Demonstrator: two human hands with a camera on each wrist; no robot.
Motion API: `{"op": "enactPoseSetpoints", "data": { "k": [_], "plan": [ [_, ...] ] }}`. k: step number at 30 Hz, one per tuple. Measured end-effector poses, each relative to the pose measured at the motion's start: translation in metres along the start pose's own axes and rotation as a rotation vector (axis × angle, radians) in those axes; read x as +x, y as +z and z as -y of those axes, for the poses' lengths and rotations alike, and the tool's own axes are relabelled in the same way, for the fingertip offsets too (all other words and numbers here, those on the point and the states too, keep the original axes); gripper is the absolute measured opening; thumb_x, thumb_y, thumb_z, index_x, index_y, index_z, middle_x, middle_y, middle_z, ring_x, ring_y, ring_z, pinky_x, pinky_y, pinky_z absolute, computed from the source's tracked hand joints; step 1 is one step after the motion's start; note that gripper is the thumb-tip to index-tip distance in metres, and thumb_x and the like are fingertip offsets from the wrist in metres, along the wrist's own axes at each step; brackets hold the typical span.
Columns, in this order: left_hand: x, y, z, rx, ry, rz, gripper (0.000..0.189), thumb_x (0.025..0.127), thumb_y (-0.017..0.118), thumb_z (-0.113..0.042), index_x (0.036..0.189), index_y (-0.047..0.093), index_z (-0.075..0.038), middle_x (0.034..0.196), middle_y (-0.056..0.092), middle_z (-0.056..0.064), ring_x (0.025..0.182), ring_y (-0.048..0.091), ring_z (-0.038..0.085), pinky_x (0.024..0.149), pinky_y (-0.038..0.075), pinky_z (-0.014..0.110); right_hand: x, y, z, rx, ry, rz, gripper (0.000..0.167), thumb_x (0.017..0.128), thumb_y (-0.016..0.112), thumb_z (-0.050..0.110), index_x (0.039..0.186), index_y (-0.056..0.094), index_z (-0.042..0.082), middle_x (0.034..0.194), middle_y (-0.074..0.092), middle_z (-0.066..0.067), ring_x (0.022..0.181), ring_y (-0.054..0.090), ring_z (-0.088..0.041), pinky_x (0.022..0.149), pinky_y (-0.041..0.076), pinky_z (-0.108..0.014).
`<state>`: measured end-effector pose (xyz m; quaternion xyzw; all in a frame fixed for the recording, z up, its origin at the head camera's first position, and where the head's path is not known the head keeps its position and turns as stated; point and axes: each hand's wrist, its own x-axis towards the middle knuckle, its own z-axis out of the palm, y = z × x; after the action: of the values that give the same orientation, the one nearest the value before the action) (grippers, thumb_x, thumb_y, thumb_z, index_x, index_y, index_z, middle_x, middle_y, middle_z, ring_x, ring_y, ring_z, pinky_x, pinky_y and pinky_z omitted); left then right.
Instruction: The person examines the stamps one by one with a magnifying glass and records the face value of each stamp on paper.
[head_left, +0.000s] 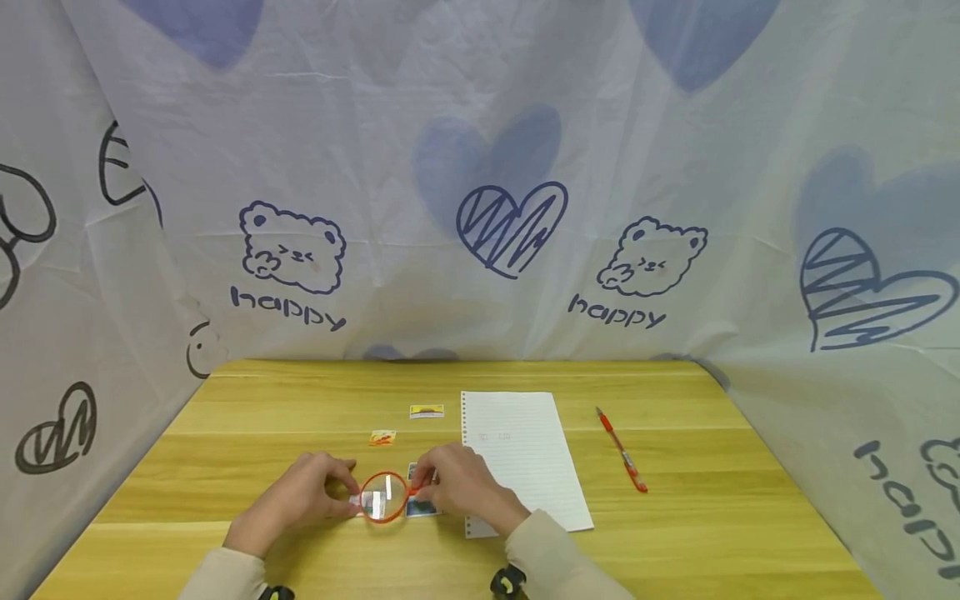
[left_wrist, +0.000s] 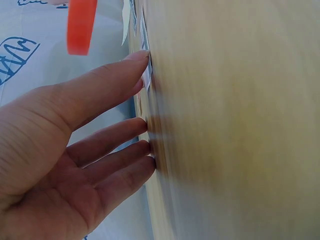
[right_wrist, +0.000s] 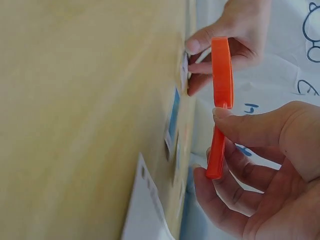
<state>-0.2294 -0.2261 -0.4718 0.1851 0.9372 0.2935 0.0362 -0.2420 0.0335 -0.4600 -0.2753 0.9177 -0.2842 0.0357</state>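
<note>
A red-rimmed magnifying glass (head_left: 384, 497) is in my right hand (head_left: 461, 483), which pinches its short handle between thumb and fingers. In the right wrist view the magnifying glass (right_wrist: 222, 75) stands edge-on, above the table. My left hand (head_left: 303, 496) pinches the edge of a small pale stamp (right_wrist: 184, 72) lying at the table surface, left of the lens. Through the lens, part of this stamp shows with bright reflections. The other left fingertips (left_wrist: 145, 149) rest against the wood. A dark blue stamp (head_left: 423, 507) lies under my right hand, partly hidden by it.
Two yellow stamps lie farther back, one with red (head_left: 382, 438) and one wider (head_left: 427, 412). Lined paper (head_left: 525, 467) with faint writing is right of centre, partly under my right forearm. A red pen (head_left: 622, 450) lies beyond it. Printed cloth (head_left: 405, 250) encloses the wooden table (head_left: 712, 517).
</note>
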Motion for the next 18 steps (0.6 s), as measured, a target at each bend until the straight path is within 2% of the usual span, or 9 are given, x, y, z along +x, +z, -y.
{"op": "enactPoseSetpoints", "data": {
  "k": [7,13,18],
  "plan": [
    [-0.002,-0.001,0.0,-0.016,-0.021,0.006,0.017,0.074,0.092,-0.017,0.083,0.079,-0.022,0.131,0.069,0.025,0.125,0.061,0.051,0.107,0.046,0.064,-0.005,-0.023,-0.013,0.039,-0.002,-0.022,0.006,0.087,0.082,0.01,0.084,0.079,0.015,0.081,0.075,0.007,0.064,0.053,0.001,0.06,0.044,-0.019],
    [-0.001,0.0,-0.001,-0.01,-0.035,0.009,0.017,0.074,0.092,-0.017,0.083,0.079,-0.023,0.132,0.069,0.024,0.126,0.061,0.049,0.107,0.046,0.064,-0.013,-0.047,-0.038,0.004,-0.027,-0.087,0.008,0.085,0.083,0.009,0.083,0.077,0.015,0.078,0.072,0.007,0.065,0.051,-0.001,0.06,0.042,-0.02],
    [-0.002,-0.001,-0.002,-0.013,-0.041,0.014,0.017,0.075,0.092,-0.017,0.084,0.079,-0.022,0.132,0.069,0.024,0.127,0.06,0.05,0.108,0.046,0.064,-0.022,-0.067,-0.059,0.003,-0.007,-0.139,0.007,0.085,0.083,0.008,0.084,0.078,0.013,0.078,0.071,0.006,0.07,0.055,-0.008,0.065,0.044,-0.021]
  ]
}}
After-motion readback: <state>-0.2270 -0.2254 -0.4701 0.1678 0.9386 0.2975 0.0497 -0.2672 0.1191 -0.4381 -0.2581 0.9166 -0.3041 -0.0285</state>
